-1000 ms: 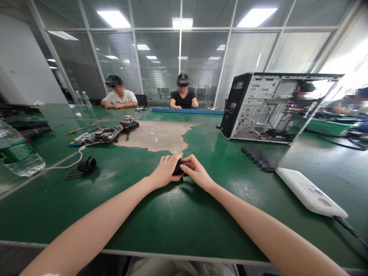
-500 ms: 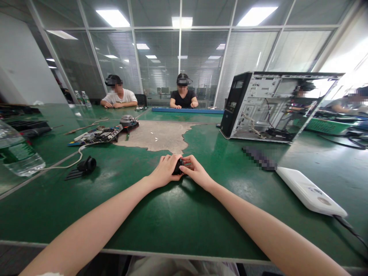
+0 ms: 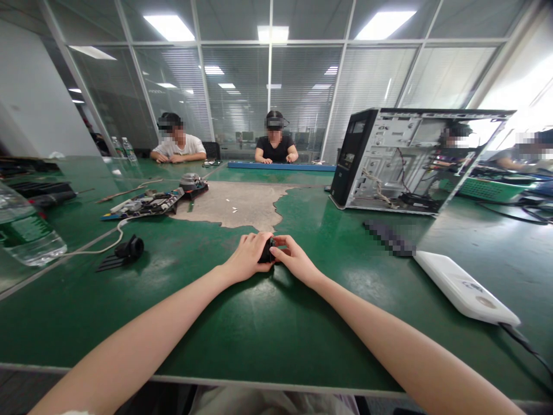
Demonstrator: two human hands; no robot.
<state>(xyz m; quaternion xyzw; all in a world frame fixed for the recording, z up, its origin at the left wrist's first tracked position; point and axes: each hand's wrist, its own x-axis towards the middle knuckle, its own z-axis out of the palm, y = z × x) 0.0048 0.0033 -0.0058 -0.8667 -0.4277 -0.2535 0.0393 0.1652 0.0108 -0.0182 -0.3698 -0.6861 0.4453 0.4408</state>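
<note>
A small black part (image 3: 265, 252) is between my hands just above the green table (image 3: 259, 328). My left hand (image 3: 247, 255) wraps over it from the left, its fingers closed round it. From the right, my right hand (image 3: 294, 256) pinches the part's right side with thumb and fingertips. Most of the part is covered by my fingers, so its full shape is hidden. Off to the left lies another black piece (image 3: 129, 248) with a round end and flat prongs.
A circuit board (image 3: 147, 203) and a cable lie at the left, near a water bottle (image 3: 28, 230). An open computer case (image 3: 389, 161) stands at the right, with a white power bank (image 3: 466, 288) nearer. People sit across the table.
My hands have stayed almost in place. The black part appears slightly turned between them, and a little more of its right side shows.
</note>
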